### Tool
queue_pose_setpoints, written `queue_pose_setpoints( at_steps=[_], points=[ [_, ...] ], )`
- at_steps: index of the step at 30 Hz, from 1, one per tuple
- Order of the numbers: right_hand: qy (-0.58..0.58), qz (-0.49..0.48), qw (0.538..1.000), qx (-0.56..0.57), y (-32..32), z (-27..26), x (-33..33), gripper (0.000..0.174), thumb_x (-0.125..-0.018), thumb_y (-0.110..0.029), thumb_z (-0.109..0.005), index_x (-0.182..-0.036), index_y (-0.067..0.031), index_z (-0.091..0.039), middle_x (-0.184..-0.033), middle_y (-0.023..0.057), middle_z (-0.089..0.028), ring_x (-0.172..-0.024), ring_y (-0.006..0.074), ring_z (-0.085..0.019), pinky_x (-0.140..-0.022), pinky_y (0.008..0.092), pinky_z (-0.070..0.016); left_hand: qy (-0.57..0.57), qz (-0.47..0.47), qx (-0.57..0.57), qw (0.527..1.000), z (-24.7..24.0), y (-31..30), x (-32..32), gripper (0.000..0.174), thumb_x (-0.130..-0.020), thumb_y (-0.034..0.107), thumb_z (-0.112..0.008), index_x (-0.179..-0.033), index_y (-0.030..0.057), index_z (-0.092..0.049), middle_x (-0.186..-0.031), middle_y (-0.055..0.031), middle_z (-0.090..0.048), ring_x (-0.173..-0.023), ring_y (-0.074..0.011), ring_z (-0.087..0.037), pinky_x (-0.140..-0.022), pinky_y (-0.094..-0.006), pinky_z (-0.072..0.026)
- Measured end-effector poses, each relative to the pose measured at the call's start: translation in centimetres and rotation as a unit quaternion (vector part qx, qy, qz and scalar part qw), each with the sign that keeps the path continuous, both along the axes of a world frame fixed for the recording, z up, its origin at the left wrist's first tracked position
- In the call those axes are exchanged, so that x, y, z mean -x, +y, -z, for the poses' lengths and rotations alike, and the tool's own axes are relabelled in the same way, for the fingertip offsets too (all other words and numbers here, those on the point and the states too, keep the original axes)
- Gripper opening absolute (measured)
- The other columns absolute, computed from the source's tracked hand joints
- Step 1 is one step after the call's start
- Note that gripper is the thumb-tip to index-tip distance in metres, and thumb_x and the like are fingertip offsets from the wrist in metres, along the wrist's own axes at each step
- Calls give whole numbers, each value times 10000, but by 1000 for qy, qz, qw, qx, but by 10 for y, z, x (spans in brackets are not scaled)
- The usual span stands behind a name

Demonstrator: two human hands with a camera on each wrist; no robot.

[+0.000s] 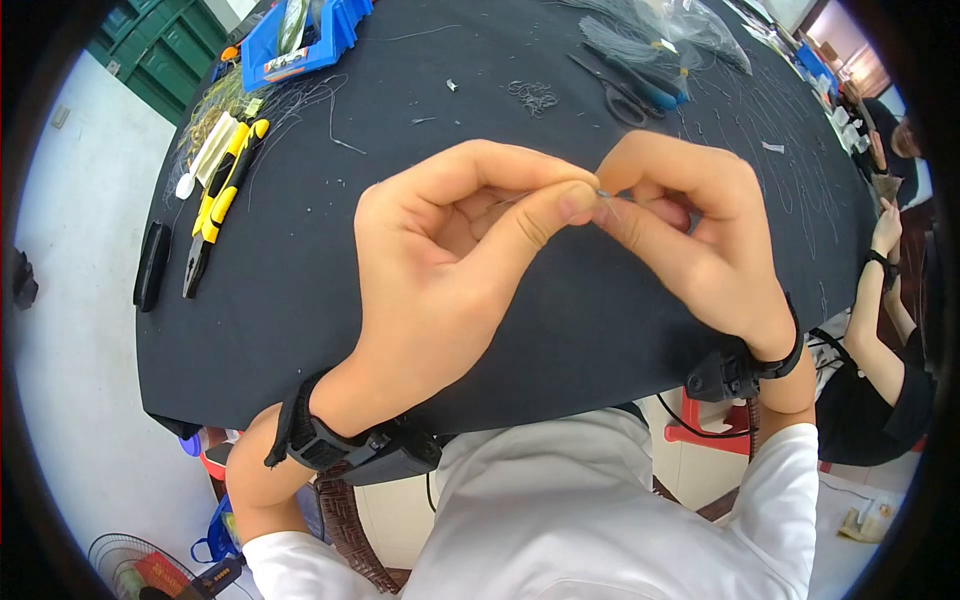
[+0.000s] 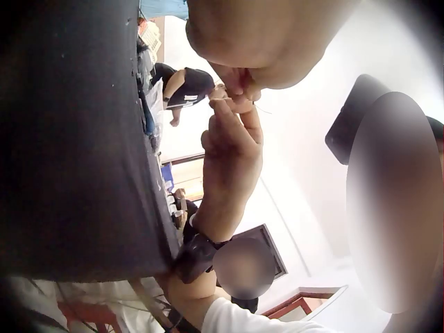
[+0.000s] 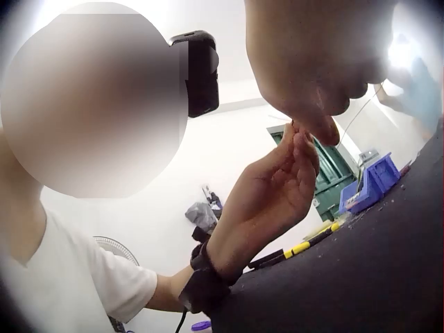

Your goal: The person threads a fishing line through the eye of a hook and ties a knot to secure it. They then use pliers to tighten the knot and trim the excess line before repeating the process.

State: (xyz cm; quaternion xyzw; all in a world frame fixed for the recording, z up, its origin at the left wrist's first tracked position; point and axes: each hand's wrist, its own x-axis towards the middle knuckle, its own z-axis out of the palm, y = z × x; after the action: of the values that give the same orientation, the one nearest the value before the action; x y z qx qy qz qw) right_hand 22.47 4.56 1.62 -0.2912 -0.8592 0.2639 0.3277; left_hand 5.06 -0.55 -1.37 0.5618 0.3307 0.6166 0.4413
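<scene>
Both hands meet over the black-covered table in the head view. My left hand pinches a thin line between thumb and index finger. Close against those fingertips, my right hand pinches the same spot with thumb and bent index finger. A tiny dark bit shows where the fingertips come together; what it is I cannot tell. In the right wrist view the thin line runs up from below the right hand. The left wrist view shows a short end of line beyond the fingertips.
Yellow-and-black pliers and a black case lie at the left. Behind them stands a blue bin beside tangled line. Dark scissors, a small grey coil and bundled line lie farther back. Another person sits at the right.
</scene>
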Motion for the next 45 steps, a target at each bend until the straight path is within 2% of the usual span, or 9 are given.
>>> queue_pose_setpoints(
  at_steps=[8, 15, 17, 20, 27, 32, 39, 43, 45],
  points=[
    [23, -47, 997, -61, -8, 9, 8, 35, -719, 9, -620, -748, 4, -601, -540, -4, -447, -455, 55, -316, -417, 225, -217, -39, -18, 18, 999, 4, 4, 2, 131, -840, 72, -593, -930, -20, -615, -916, -97, -641, -825, -125, -596, -753, -249, -457],
    [82, -91, 971, 207, -10, 11, 11, 39, -777, -23, -617, -795, 3, -594, -611, -9, -519, -511, 29, -386, -483, 187, -297, -28, -55, 25, 998, 1, 5, 5, 143, -850, 107, -585, -938, 1, -623, -931, -86, -643, -824, -108, -594, -691, -209, -425],
    [85, -113, 945, 296, -9, 9, 12, 50, -794, -35, -616, -802, 0, -582, -643, -5, -543, -541, 25, -425, -510, 175, -323, -27, -74, 44, 996, -2, 5, 6, 148, -853, 116, -582, -943, 7, -625, -935, -82, -643, -827, -103, -594, -652, -192, -409],
    [191, -146, 872, 426, -10, 22, 18, 50, -802, -44, -610, -776, -28, -571, -569, -61, -458, -510, 6, -355, -470, 198, -262, -28, -85, 52, 995, -3, 7, 8, 159, -852, 119, -582, -959, 9, -624, -947, -81, -641, -845, -98, -593, -588, -170, -371],
    [122, -168, 793, 573, -18, 18, 20, 75, -813, -129, -631, -788, -74, -586, -675, -65, -541, -558, 3, -393, -484, 182, -269, -73, -91, 51, 992, 0, 13, 12, 162, -844, 122, -595, -956, 9, -627, -933, -80, -645, -845, -95, -597, -573, -166, -367],
    [92, -189, 781, 588, -21, 26, 24, 70, -806, -145, -633, -790, -96, -586, -684, -73, -534, -581, -1, -396, -480, 187, -264, -73, -104, 88, 988, -3, 9, 8, 164, -835, 146, -613, -917, 5, -633, -880, -70, -659, -813, -110, -612, -668, -188, -432],
    [104, -203, 776, 588, -24, 39, 32, 85, -806, -138, -615, -788, -69, -570, -695, -49, -537, -606, 16, -424, -496, 181, -280, -115, -77, 106, 985, 0, 6, 0, 159, -839, 132, -609, -918, -4, -628, -886, -87, -654, -828, -125, -615, -691, -214, -467],
    [124, -215, 775, 581, -27, 40, 33, 229, -864, -246, -511, -786, -33, -541, -642, -28, -458, -566, 42, -364, -496, 196, -258, -123, -46, 132, 983, -3, 4, 3, 176, -857, 129, -582, -973, 0, -610, -956, -91, -634, -864, -122, -609, -720, -203, -492],
    [122, -211, 742, 624, -25, 42, 32, 347, -896, -332, -423, -771, -23, -519, -622, -20, -410, -543, 57, -318, -494, 206, -242, -122, -33, 130, 983, -2, 4, 4, 184, -869, 129, -564, -997, 3, -601, -992, -89, -621, -882, -115, -602, -743, -201, -499]
  ],
)
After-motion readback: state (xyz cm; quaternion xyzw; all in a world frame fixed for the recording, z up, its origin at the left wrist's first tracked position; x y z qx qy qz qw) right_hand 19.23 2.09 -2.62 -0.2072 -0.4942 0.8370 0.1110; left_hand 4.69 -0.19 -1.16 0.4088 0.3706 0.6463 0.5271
